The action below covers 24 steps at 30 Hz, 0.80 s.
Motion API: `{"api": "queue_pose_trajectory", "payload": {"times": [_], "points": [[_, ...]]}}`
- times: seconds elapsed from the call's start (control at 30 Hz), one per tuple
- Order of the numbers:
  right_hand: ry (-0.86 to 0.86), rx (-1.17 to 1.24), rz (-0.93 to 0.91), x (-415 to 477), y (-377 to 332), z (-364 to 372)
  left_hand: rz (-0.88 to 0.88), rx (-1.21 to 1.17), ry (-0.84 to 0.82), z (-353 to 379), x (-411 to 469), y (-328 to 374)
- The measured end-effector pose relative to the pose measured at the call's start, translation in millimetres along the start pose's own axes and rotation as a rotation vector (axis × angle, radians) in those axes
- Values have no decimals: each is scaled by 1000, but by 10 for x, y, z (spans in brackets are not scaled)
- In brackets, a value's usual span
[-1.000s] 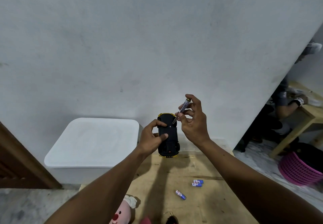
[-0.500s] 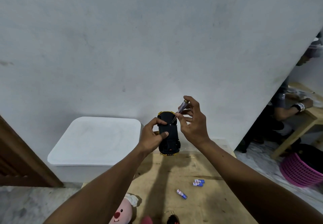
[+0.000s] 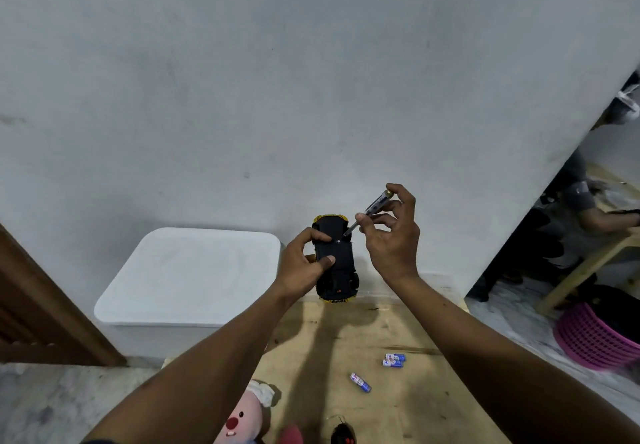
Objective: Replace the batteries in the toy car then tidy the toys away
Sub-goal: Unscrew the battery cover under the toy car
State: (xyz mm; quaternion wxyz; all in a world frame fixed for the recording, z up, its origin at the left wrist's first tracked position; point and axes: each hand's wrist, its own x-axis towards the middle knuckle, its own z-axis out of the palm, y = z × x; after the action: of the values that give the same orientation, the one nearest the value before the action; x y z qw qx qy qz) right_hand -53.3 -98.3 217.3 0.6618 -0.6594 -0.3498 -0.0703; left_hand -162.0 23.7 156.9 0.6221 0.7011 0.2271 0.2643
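**Screwdriver tip at the underside of the upturned toy car**

Fingers (image 3: 323, 236) of the left hand (image 3: 304, 267) wrap the toy car (image 3: 335, 260) from its left side, the thumb pressed flat across the black underside and the other fingers curled over the near edge, so the car is firmly gripped and lifted clear of the wooden table (image 3: 408, 409). The car is turned belly-up, its yellow body showing only as a thin rim at the far and near ends. To the right of the car, the right hand (image 3: 391, 239) pinches a slim screwdriver (image 3: 370, 211) with a clear handle between thumb and fingertips; the shaft slants down and left, and its tip sits on or just at the car's underside near the far end, beside a small screw spot. Whether the tip is seated in the screw cannot be told.

Below the car, on the table, two batteries (image 3: 394, 360) lie side by side, touching, and a third battery (image 3: 360, 382) lies apart from them, nearer the camera. Left of the car stands a white lidded bin (image 3: 187, 277), just beside the table. Well below the car, at the table's near edge, a pink plush toy (image 3: 242, 419) shows partly, with a small dark toy (image 3: 343, 435) to its right, cut off by the frame. Far right of the car, a pink basket (image 3: 595, 336) sits on the floor.
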Motion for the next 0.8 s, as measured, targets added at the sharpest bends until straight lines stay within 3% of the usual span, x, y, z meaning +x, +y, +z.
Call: {"api": "queue_pose_trajectory", "payload": {"times": [0.8], "points": [[-94, 17, -51, -17, 63, 69, 7, 18, -3, -35, 42, 9]]}}
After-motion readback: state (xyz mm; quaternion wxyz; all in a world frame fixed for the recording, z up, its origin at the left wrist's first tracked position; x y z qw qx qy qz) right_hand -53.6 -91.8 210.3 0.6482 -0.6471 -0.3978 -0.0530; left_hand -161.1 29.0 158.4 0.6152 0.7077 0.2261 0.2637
